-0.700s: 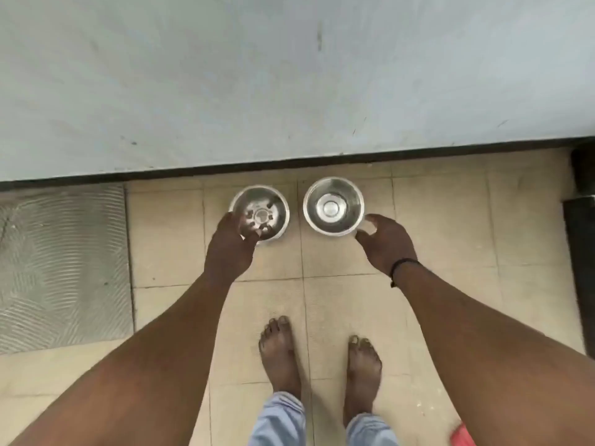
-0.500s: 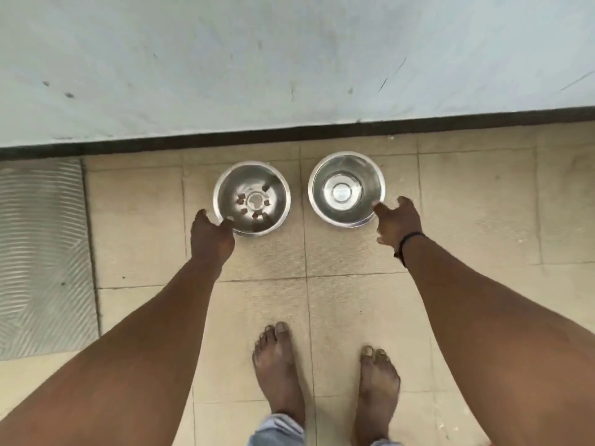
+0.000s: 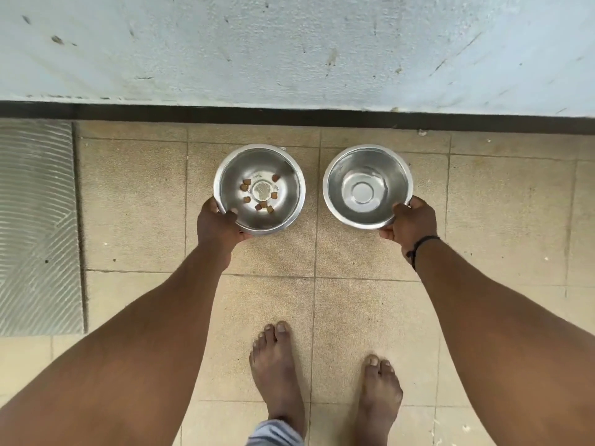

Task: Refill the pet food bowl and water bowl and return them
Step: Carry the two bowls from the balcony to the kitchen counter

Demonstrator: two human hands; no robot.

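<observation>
Below, on a tiled floor [image 3: 154, 204] at the foot of a pale blue wall [image 3: 289, 46], a person stood barefoot and bent over two steel bowls set side by side, near each other but not touching. The left hand [image 3: 219, 225] gripped the food bowl [image 3: 283, 165] at about its seven o'clock edge, thumb hooked over the rim and fingers curled beneath. A few brown kibble pieces [image 3: 259, 194] lay scattered around the raised centre of that bowl. The right hand [image 3: 410, 225] grasped the water bowl [image 3: 341, 181] at roughly its four o'clock edge, thumb on the rim and fingers wrapped under the outer wall; whether any water remained inside could not be told from its shine. A dark wristband [image 3: 420, 244] circled the right wrist. A black skirting strip [image 3: 289, 115] ran along the wall's base at twelve o'clock from the bowls. A grey ribbed mat [image 3: 35, 226] lay on the floor at nine o'clock, well apart from them. The person's bare feet [image 3: 278, 375] stood at six o'clock, with a light trouser hem [image 3: 273, 434] showing at the lower edge of the view.
</observation>
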